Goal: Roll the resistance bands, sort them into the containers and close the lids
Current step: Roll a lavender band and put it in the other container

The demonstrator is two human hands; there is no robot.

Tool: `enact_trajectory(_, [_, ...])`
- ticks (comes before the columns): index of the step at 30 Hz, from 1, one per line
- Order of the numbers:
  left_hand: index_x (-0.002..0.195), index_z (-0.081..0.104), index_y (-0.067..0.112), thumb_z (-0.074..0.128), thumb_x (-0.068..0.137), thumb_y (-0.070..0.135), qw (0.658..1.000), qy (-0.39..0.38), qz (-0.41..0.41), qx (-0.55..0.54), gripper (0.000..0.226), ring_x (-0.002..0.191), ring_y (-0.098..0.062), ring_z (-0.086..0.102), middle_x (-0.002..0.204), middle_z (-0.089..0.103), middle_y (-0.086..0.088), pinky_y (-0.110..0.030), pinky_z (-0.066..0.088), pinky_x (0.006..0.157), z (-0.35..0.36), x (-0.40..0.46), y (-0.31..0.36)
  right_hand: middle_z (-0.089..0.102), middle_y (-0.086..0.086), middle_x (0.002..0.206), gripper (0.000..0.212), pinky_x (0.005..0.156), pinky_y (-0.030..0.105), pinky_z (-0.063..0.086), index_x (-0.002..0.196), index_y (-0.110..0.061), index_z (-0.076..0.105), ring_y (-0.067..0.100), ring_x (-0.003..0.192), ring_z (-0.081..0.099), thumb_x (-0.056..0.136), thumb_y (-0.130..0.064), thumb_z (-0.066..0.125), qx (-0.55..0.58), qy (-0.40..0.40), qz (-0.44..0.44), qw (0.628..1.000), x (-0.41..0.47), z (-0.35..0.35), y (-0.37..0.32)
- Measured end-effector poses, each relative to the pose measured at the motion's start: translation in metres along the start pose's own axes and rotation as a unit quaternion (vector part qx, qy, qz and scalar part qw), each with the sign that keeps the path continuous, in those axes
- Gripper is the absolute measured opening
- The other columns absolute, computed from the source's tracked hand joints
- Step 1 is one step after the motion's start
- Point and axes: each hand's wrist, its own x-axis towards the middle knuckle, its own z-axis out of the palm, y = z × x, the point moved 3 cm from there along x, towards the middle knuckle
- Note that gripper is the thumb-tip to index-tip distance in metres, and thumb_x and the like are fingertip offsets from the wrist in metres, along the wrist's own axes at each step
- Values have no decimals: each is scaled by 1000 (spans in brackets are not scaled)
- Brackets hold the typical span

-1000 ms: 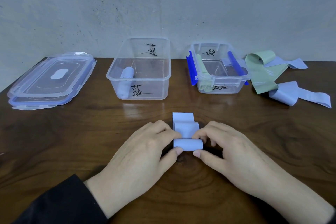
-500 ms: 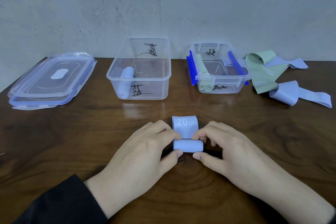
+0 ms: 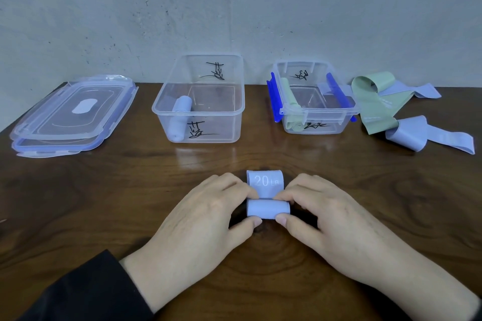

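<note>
A pale blue resistance band (image 3: 267, 208) lies on the table in front of me, partly rolled, its loose end printed "20 LB". My left hand (image 3: 208, 219) pinches the roll's left end and my right hand (image 3: 328, 221) pinches its right end. Behind stands a clear container (image 3: 200, 99) holding one rolled blue band (image 3: 180, 117). To its right a smaller container (image 3: 313, 101) with blue clips holds a rolled green band (image 3: 293, 112). Two lids (image 3: 70, 114) are stacked at the far left.
Unrolled bands lie at the far right: a green band (image 3: 375, 101) and blue bands (image 3: 422, 135), one curled near the table's right edge. A grey wall runs right behind the containers. The wooden table (image 3: 104, 203) shows bare wood left of my hands.
The roll has grown thicker and the loose tail has shortened. The tail's "20 LB" print has come into view. Both hands have stayed in place.
</note>
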Motion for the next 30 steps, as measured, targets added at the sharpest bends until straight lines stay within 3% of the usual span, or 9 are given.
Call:
enact_trajectory(3, [107,62,36,47,85,55,1000,3,-1,-5,32,94,-3,51,103,53,22,-22,47,80,0,0,0,47,-29,106,27,82,17,42,116,-43,56,-2,107,46,91,-51,53,7,10,6,1000,1,0,0])
enact_trajectory(8, [109,63,36,49,85,54,1000,0,-2,-7,33,96,-2,50,104,52,22,-24,47,82,0,1,1,47,-27,105,21,83,18,42,105,-45,55,0,105,45,87,-47,65,3,-6,7,1000,3,1,0])
enact_trajectory(15, [109,60,37,54,82,52,1000,5,-4,-2,31,96,-3,49,102,49,22,-23,47,81,0,1,1,50,-26,108,24,86,23,46,111,-44,59,3,109,49,90,-53,53,1,2,3,1000,1,1,0])
enact_trajectory(22, [116,61,37,50,87,52,1000,9,0,-2,34,98,-2,50,103,48,22,-24,47,83,-1,1,2,48,-26,103,18,81,14,38,104,-46,56,-1,105,45,88,-46,64,5,3,13,1000,3,0,0])
enact_trajectory(30, [114,61,37,57,85,49,1000,7,1,0,31,96,-4,51,103,48,21,-28,49,82,-2,1,3,50,-26,106,25,85,20,44,111,-44,58,2,107,49,89,-54,51,10,-3,11,1000,1,0,1])
